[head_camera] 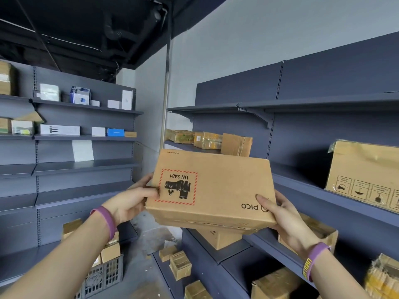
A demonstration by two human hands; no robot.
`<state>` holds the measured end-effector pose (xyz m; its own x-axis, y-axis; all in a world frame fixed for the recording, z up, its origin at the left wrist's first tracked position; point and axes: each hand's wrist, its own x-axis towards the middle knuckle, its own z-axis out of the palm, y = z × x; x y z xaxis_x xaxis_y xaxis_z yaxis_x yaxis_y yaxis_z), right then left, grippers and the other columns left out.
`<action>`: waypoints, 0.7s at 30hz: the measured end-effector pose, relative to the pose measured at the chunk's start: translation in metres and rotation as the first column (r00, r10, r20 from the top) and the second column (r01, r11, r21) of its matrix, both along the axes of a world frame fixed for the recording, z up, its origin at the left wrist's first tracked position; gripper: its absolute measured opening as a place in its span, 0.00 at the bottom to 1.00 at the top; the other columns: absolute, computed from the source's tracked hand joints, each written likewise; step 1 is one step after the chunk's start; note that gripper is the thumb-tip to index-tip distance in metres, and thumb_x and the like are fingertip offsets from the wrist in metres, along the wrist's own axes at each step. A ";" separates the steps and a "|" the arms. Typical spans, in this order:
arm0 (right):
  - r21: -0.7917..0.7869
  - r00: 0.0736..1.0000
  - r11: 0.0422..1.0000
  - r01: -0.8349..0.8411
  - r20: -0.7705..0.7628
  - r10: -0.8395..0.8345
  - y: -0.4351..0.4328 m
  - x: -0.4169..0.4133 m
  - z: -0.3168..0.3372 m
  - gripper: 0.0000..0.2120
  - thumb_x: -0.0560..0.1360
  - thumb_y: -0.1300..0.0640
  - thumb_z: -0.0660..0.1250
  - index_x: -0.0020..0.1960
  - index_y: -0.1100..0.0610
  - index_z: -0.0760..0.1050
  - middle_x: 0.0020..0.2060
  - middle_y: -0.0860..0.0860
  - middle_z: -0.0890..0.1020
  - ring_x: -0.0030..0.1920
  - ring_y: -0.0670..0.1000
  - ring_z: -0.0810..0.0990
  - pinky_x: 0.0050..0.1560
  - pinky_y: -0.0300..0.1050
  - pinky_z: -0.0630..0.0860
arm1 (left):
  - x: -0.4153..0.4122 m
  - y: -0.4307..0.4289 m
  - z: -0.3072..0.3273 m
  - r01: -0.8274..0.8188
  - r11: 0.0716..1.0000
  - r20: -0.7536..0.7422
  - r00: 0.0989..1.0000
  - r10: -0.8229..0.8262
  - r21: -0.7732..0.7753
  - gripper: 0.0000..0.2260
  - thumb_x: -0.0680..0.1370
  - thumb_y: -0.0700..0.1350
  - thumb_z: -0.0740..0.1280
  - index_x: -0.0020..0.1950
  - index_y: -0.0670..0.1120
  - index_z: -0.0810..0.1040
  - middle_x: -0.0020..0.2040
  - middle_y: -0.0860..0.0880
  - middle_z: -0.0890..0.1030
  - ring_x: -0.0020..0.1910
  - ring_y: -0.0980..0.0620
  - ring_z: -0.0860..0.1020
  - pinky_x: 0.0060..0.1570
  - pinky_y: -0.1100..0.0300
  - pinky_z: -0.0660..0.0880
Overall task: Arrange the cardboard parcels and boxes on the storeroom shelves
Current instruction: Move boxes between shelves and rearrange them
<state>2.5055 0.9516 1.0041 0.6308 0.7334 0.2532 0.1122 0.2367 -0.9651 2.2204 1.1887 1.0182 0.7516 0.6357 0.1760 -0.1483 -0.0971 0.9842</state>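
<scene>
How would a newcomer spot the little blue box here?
Find the grey shelves on the left wall, second board down. Near its right end, a blue box lies between a white box and a small brown box; it alone there is bright blue.

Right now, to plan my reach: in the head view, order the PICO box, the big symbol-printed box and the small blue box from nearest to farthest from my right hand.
1. PICO box, gripped in the right hand.
2. Symbol-printed box, right-side shelf.
3. Blue box, far shelves on the left.
</scene>
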 end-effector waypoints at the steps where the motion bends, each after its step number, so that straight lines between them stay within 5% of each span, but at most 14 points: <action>1: 0.004 1.000 1.000 -0.023 -0.006 0.023 0.000 0.002 -0.002 0.35 0.63 0.49 0.81 0.66 0.54 0.74 0.52 0.56 0.86 0.52 0.58 0.85 0.50 0.53 0.80 | 0.001 0.000 0.002 -0.034 0.999 -0.016 0.999 0.034 -0.002 0.46 0.52 0.46 0.78 0.70 0.49 0.70 0.57 0.41 0.84 0.57 0.41 0.82 0.54 0.47 0.77; 3: 0.009 0.998 0.999 -0.050 -0.029 0.051 -0.002 0.003 -0.006 0.41 0.56 0.50 0.84 0.65 0.56 0.73 0.54 0.58 0.85 0.51 0.60 0.85 0.47 0.53 0.82 | 0.002 0.001 0.007 -0.096 0.995 -0.066 0.993 0.096 0.005 0.47 0.53 0.59 0.81 0.69 0.47 0.71 0.57 0.42 0.85 0.58 0.41 0.82 0.57 0.46 0.76; 6: -0.002 0.998 0.998 -0.059 -0.035 0.059 -0.005 0.004 -0.011 0.37 0.57 0.58 0.82 0.64 0.56 0.72 0.55 0.60 0.84 0.51 0.62 0.85 0.48 0.56 0.82 | 0.004 -0.001 0.015 -0.158 0.986 -0.114 0.980 0.162 0.047 0.40 0.65 0.76 0.65 0.62 0.45 0.75 0.51 0.40 0.85 0.55 0.39 0.82 0.59 0.43 0.75; 10: -0.062 0.997 0.998 -0.012 0.070 0.016 -0.006 0.005 -0.017 0.29 0.66 0.73 0.75 0.61 0.55 0.70 0.58 0.57 0.81 0.55 0.60 0.83 0.51 0.59 0.81 | 0.004 -0.008 0.018 -0.191 0.979 -0.143 0.969 0.199 0.069 0.40 0.75 0.75 0.49 0.54 0.41 0.79 0.47 0.37 0.83 0.49 0.38 0.82 0.51 0.48 0.74; 15: -0.143 0.974 0.987 0.068 0.222 -0.035 -0.005 0.000 -0.020 0.28 0.66 0.75 0.75 0.58 0.55 0.67 0.56 0.56 0.80 0.55 0.55 0.82 0.55 0.59 0.80 | 0.006 -0.009 0.018 -0.240 0.970 -0.143 0.960 0.241 0.027 0.22 0.81 0.64 0.57 0.45 0.46 0.74 0.43 0.41 0.79 0.49 0.40 0.78 0.57 0.47 0.71; 17: -0.146 0.968 0.988 0.059 0.248 -0.021 -0.008 -0.004 -0.020 0.30 0.65 0.66 0.80 0.59 0.55 0.67 0.55 0.55 0.81 0.52 0.53 0.83 0.53 0.52 0.80 | 0.005 -0.007 0.016 -0.230 0.973 -0.108 0.968 0.226 -0.023 0.15 0.81 0.57 0.61 0.45 0.47 0.74 0.41 0.43 0.79 0.48 0.42 0.76 0.55 0.47 0.70; 19: -0.130 0.976 0.991 0.018 0.216 0.010 -0.010 -0.007 -0.020 0.43 0.55 0.43 0.85 0.61 0.54 0.68 0.51 0.51 0.84 0.51 0.51 0.85 0.55 0.50 0.79 | 0.004 -0.005 0.013 -0.227 0.972 -0.067 0.973 0.222 -0.068 0.10 0.80 0.53 0.62 0.46 0.47 0.74 0.39 0.45 0.78 0.45 0.44 0.75 0.53 0.48 0.68; 21: -0.074 0.991 0.997 -0.021 0.128 0.031 -0.009 -0.005 -0.022 0.51 0.50 0.27 0.79 0.63 0.54 0.69 0.53 0.51 0.85 0.53 0.50 0.85 0.59 0.52 0.77 | 0.002 -0.004 0.010 -0.223 0.970 -0.042 0.975 0.220 -0.100 0.07 0.79 0.50 0.64 0.44 0.48 0.73 0.38 0.45 0.76 0.42 0.46 0.74 0.49 0.50 0.67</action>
